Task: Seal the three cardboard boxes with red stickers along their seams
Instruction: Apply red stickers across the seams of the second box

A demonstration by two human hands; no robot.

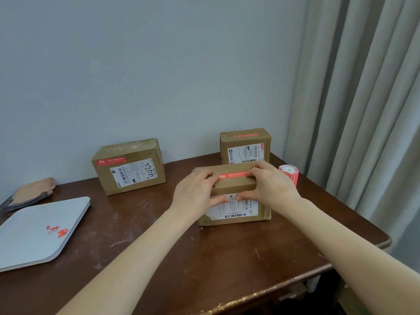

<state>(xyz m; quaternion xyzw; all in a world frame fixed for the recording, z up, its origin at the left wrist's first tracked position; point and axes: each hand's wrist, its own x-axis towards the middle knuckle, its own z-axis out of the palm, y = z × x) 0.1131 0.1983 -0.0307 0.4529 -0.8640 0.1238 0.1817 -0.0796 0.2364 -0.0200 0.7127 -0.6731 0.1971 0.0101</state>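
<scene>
**Sticker Held on Near Box**

I observed the near box [234,187] centre-right on the table [204,258]. The red sticker [231,175] lay along its top seam, between both hands. The left hand [197,193] and right hand [269,186] each clamped the box's top front edge, fingers on the sticker's ends and thumbs on the front label.

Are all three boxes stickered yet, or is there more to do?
Nearly done. The left box and the back box already wear red stickers. The left hand and right hand hold the near box, with fingers pressing its red strip along the top. Left to do: finish smoothing that strip. The sticker roll sits just beside it.
</scene>
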